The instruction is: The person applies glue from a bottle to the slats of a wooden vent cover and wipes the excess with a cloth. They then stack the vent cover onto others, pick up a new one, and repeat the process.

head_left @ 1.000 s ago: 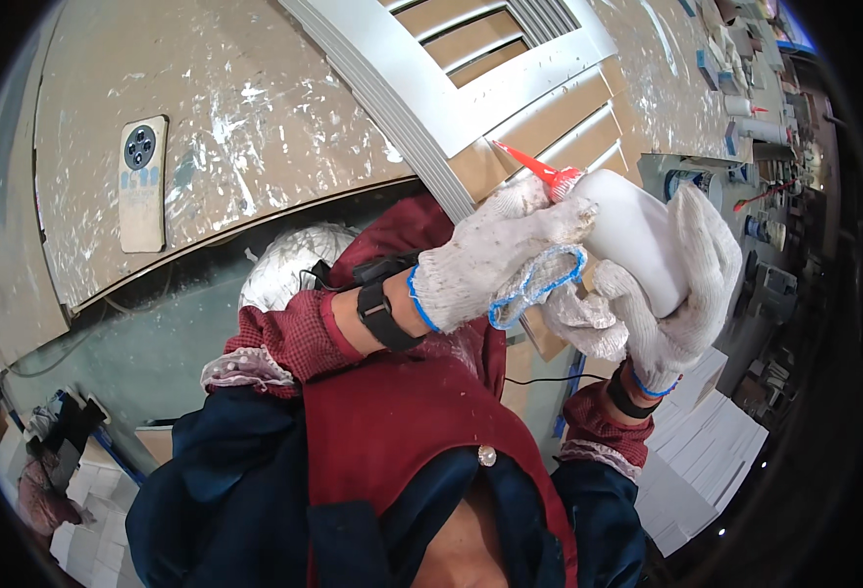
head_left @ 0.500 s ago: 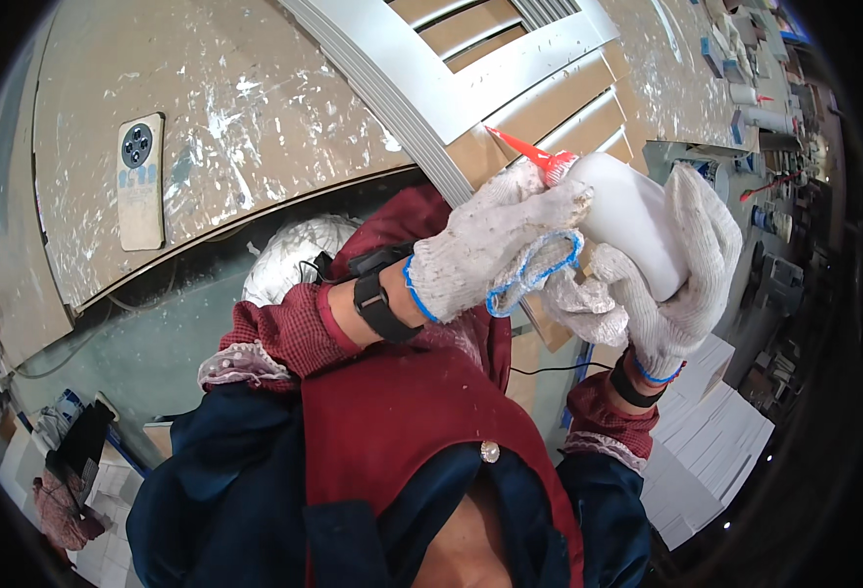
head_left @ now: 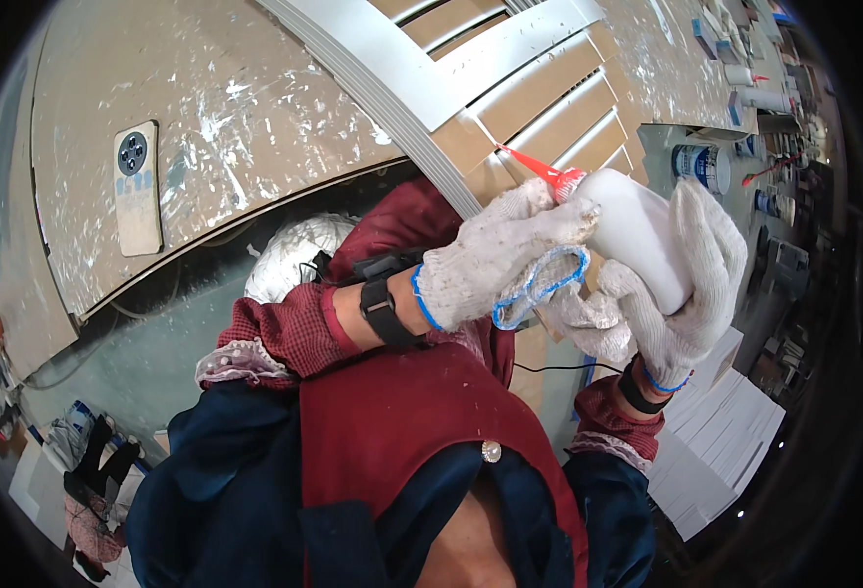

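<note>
White bottle point(head_left: 635, 227) held in both gloved hands point(head_left: 495, 253) point(head_left: 698, 309), red nozzle point(head_left: 541, 171) angled toward slatted panel point(head_left: 519, 54)

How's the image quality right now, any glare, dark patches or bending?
In the head view, the workbench edge bows with the fisheye; the corners go black and the far right is dim; the white frame shines brightly; the white bottle, left hand and right hand look fairly sharp.
</note>
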